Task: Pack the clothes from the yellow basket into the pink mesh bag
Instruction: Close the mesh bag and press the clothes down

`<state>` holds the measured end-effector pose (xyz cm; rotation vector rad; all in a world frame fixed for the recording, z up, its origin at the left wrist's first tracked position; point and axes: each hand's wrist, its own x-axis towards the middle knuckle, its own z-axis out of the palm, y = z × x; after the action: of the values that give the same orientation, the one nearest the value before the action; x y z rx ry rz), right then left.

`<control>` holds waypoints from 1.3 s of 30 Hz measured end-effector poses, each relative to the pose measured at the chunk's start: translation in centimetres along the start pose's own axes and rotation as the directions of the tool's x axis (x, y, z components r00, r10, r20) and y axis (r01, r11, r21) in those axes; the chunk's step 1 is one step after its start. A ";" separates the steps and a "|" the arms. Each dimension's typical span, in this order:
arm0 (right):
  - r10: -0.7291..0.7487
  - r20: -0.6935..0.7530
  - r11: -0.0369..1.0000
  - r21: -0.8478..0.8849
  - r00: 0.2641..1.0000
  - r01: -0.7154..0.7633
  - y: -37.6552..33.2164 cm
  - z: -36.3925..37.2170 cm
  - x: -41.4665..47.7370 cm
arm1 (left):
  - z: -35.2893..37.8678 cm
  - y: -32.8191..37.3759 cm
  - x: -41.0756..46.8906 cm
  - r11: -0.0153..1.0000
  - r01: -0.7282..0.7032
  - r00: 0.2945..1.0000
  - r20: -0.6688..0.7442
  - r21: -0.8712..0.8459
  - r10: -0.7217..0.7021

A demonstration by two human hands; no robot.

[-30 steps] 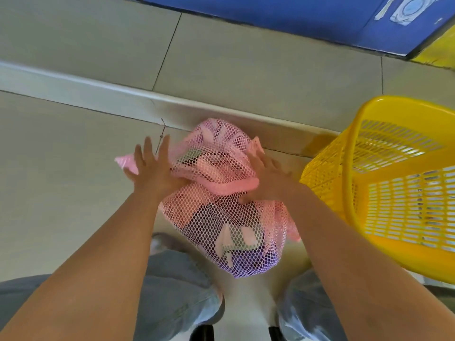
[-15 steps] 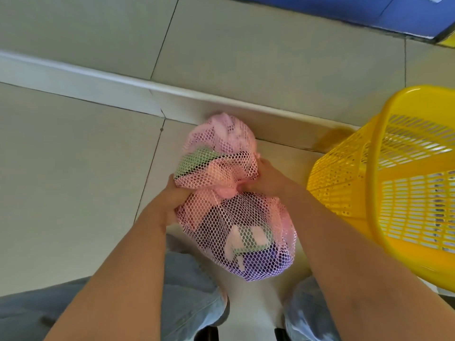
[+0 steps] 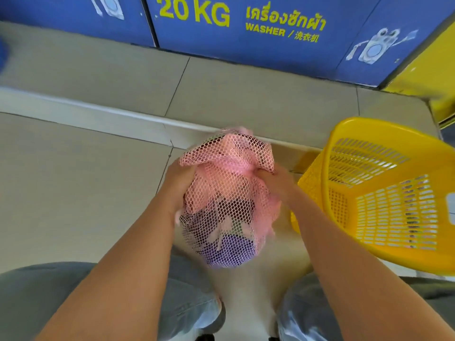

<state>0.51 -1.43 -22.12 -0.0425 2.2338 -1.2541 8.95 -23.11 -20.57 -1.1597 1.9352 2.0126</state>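
Now we gather the neck of the full bag and close it.

Our left hand and right hand each grip a side of the pink mesh bag at its bunched neck, held above the floor between our knees, clothes packed inside. The yellow basket just to the right looks empty, though blur hides its depths. We should pinch evenly, keep the loose top tucked in, and avoid snagging mesh on fabric.

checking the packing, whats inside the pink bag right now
Through the pink bag a purple garment shows at the bottom, with dark and pale pieces above. Both hands squeeze its neck, so the middle is covered.
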 end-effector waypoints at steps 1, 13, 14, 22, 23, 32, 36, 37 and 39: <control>-0.032 -0.009 0.999 0.029 0.999 0.032 -1.1 -0.5 -0.7 | 0.0 1.2 -0.7 0.999 -0.035 0.999 -0.015 0.020 0.035; -0.296 -0.383 0.940 0.046 0.875 0.339 -17.4 -11.5 -1.6 | 3.3 20.9 -2.8 0.924 -0.368 0.929 -0.092 -0.107 0.359; -0.316 -0.413 0.929 0.049 0.854 0.367 -18.7 -12.6 -1.0 | 4.0 22.9 -2.5 0.914 -0.394 0.918 -0.095 -0.102 0.385; -0.363 -0.617 0.872 0.038 0.698 0.488 -24.6 -20.4 6.3 | 10.0 33.6 4.3 0.786 -0.593 0.804 -0.070 -0.175 0.591; -0.372 -0.618 0.875 0.016 0.692 0.484 -24.3 -20.7 7.4 | 10.6 33.7 5.6 0.776 -0.611 0.791 -0.082 -0.154 0.607; -0.174 -0.337 0.886 -0.463 0.925 -0.002 -16.0 -20.5 17.3 | 11.4 26.5 17.9 0.878 -0.251 0.959 -0.020 0.408 0.283; -0.068 -0.374 0.829 -0.537 0.925 -0.156 -15.0 -20.3 18.5 | 11.6 26.0 19.1 0.800 -0.126 0.977 -0.067 0.586 0.203; -0.084 -0.418 0.803 -0.565 0.904 -0.187 -15.1 -20.3 18.6 | 11.7 26.3 19.1 0.764 -0.112 0.971 -0.092 0.636 0.219; -0.174 -0.519 0.752 -0.619 0.837 -0.227 -15.2 -20.3 18.4 | 11.8 26.8 18.4 0.691 -0.127 0.933 -0.151 0.712 0.327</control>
<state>-28.56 0.30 -10.52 0.0982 3.0797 -0.3870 -24.29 -24.91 -11.05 -1.0356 2.7311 0.9948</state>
